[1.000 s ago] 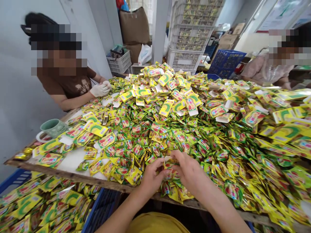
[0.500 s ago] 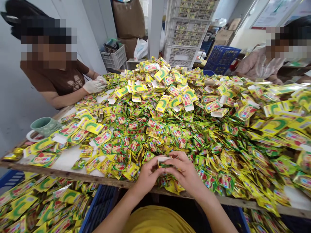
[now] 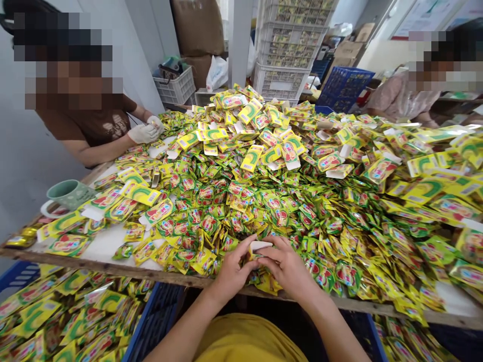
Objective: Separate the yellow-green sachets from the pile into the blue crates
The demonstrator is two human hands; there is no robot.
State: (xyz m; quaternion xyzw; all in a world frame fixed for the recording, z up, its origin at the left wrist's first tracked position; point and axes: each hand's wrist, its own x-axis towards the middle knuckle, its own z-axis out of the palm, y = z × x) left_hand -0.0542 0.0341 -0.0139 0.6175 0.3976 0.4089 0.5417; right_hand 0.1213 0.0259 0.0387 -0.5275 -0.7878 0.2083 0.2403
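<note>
Between my two hands, at the table's front edge, is a small card box (image 3: 260,245) with its white flap showing at the top. My left hand (image 3: 234,269) grips its left side with thumb and fingers. From the right, my right hand (image 3: 287,264) has its fingers closed on the same box. Most of the box is hidden by the fingers. Right behind my hands rises a heap of small green and yellow sachets (image 3: 277,218) printed with red fruit. Flat yellow card boxes (image 3: 252,157) with green arcs, several with flaps open, lie on top of the heap.
Blue crates (image 3: 141,322) of packets stand below the wooden table edge (image 3: 113,269). A green mug (image 3: 70,195) sits at the left. A co-worker's gloved hands (image 3: 145,131) are at the far left; another person (image 3: 400,95) sits far right. White crates (image 3: 283,83) are stacked behind.
The box between my hands has turned slightly, and more of its white flap shows. The co-worker's gloved hands at the left have shifted a little.
</note>
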